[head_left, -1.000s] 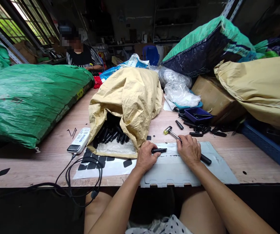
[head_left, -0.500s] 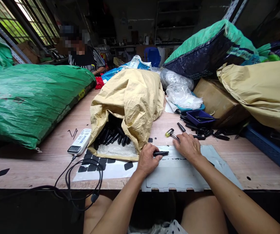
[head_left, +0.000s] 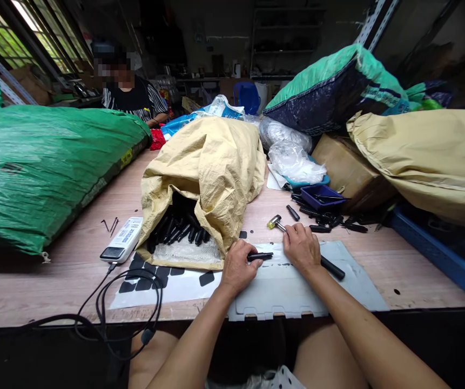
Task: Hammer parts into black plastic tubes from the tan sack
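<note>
My left hand (head_left: 239,268) is closed around a slim black tube-like part (head_left: 260,256), whose slotted end points right over the grey sheet (head_left: 297,300). My right hand (head_left: 302,247) grips a small hammer (head_left: 332,267). Its yellowish head (head_left: 274,221) lies low beyond my fingers, and its black handle shows past my wrist. Just left of my left hand, the mouth of a tan sack (head_left: 211,162) gapes, with several similar black parts (head_left: 183,229) inside on bubble wrap. One loose black part (head_left: 292,212) rests on the table near the hammer head.
A purple tray (head_left: 322,197) sits among scattered black pieces at right, near a blue crate (head_left: 435,254) and a cardboard box (head_left: 349,167). At left are a white power bank (head_left: 122,240), a coiled cable (head_left: 129,308) and a large green sack (head_left: 54,173). A person (head_left: 130,100) sits across the table.
The whole view has shifted a little, so things appear further left. More of the hammer's black handle now shows beside my right wrist. Both hands keep their holds.
</note>
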The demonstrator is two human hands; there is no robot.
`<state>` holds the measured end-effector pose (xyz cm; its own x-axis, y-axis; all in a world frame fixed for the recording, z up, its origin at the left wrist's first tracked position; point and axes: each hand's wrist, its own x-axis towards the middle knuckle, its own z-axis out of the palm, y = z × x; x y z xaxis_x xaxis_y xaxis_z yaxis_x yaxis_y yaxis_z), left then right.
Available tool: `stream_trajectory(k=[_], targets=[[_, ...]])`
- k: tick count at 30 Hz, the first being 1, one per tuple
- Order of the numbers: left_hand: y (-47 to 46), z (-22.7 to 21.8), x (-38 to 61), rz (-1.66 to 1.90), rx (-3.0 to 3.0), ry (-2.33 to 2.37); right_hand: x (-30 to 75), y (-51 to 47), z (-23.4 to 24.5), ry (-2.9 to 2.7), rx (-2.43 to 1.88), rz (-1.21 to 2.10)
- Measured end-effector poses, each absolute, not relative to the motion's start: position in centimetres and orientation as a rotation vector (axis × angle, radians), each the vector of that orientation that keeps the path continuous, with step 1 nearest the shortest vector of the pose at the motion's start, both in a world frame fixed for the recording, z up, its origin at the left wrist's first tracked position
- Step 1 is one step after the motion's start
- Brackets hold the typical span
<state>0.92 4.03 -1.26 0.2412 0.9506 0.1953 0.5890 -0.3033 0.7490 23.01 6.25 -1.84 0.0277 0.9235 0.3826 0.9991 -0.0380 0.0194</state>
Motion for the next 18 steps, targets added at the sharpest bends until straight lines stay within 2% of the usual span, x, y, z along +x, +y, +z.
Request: stream_trajectory(k=[18], targets=[[4.09, -1.02, 0.84, 0.873, 2.010, 1.398, 22.83, 6.27, -1.71, -1.960, -2.067, -0.420]])
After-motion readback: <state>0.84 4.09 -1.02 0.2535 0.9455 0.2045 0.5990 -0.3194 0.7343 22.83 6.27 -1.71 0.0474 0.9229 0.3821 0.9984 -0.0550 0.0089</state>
